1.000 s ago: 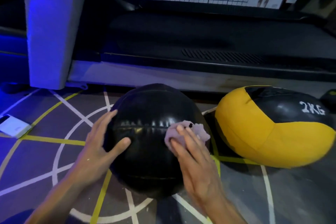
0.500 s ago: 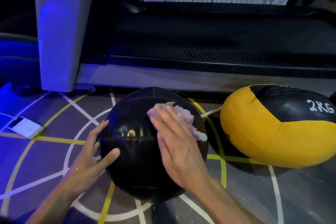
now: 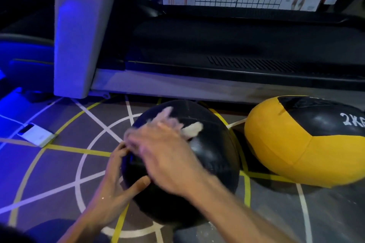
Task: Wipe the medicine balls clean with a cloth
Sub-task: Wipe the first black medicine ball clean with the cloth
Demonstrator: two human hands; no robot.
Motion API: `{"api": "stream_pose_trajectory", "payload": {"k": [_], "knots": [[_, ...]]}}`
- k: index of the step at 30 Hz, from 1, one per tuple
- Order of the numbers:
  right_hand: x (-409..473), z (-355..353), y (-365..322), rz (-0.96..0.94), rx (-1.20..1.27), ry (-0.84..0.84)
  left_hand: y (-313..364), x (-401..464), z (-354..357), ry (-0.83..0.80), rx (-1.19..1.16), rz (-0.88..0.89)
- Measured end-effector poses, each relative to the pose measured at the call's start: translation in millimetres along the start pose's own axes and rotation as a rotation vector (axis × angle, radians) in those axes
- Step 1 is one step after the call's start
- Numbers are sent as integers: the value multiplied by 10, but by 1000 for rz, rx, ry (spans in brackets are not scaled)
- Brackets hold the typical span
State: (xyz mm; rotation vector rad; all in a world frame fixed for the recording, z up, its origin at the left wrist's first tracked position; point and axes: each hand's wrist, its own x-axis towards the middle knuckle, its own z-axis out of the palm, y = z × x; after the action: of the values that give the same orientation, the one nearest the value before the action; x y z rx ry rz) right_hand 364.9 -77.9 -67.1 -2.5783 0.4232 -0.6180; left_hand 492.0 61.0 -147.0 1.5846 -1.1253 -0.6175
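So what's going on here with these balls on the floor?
A person is wiping the black medicine ball on the gym floor. The right hand presses a pale cloth across the ball's upper side and is blurred with motion, while the left hand steadies the ball's left side. The yellow and black ball marked 2KG lies to the right, untouched at this moment.

Two medicine balls sit on the floor (image 3: pixel 59 163) — the nearer ball (image 3: pixel 213 163) in the middle, the second ball (image 3: pixel 296 144) just beside it to the right. Behind both runs a treadmill (image 3: pixel 217 49). A small flat device (image 3: pixel 36 134) lies on the floor well to the left. The left hand (image 3: pixel 112 193) rests on the nearer ball's left side; the right hand (image 3: pixel 167 156) lies across its top — a cloth (image 3: pixel 191 131) under it.
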Motion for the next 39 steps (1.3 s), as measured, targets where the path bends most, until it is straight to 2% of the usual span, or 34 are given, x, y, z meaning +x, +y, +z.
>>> {"api": "stream_pose_trajectory", "payload": {"k": [2, 4, 7, 9, 11, 12, 14, 17, 19, 21, 23, 24, 25, 27, 29, 31, 32, 33, 35, 36, 39], "knots": [[-19, -7, -79, -53, -93, -3, 2, 2, 32, 27, 27, 17], [-6, -187, 103, 41, -146, 55, 4, 11, 51, 65, 77, 22], [20, -475, 596, 346, 41, 217, 82, 5, 83, 48, 82, -11], [-34, -613, 864, 605, 177, 245, 134, 1, 107, 56, 121, 6], [-82, -647, 926, 705, 246, 273, 158, -4, 142, 66, 151, 21], [-71, -635, 851, 696, 209, 282, 165, -7, 154, 66, 152, 24], [18, -518, 571, 500, 28, 260, 162, -6, 173, 69, 166, 33], [112, -73, -23, 127, -244, -39, 168, -13, 193, 59, 200, 57], [74, 63, -173, -9, -273, -117, 189, -28, 187, 61, 203, 46], [-5, -115, -18, -14, -137, -20, 180, -62, 185, 70, 191, 51], [-238, -397, 334, 127, 36, 240, 128, -120, 129, 52, 164, 22], [-388, -526, 504, 270, 92, 352, 100, -132, 68, 35, 130, -5], [-568, -614, 648, 421, 115, 391, 69, -130, -8, 17, 96, -27], [-886, -648, 815, 723, 246, 368, 105, -70, -161, 8, 19, -84], [-1116, -548, 1039, 1018, 484, 412, 155, 73, -274, 130, -87, -171], [-1224, -463, 1181, 1247, 603, 345, 218, 256, -347, 258, -80, -294], [-1244, -415, 1222, 1315, 646, 276, 236, 329, -351, 248, -42, -372], [-1239, -370, 1234, 1377, 712, 242, 222, 374, -342, 167, -50, -483], [-1182, -319, 1226, 1460, 865, 220, 183, 436, -311, 18, -233, -739], [-1162, -321, 1219, 1458, 909, 220, 164, 456, -304, -28, -309, -793], [-1178, -318, 1204, 1384, 998, 267, 91, 460, -359, -34, -355, -723]]}}
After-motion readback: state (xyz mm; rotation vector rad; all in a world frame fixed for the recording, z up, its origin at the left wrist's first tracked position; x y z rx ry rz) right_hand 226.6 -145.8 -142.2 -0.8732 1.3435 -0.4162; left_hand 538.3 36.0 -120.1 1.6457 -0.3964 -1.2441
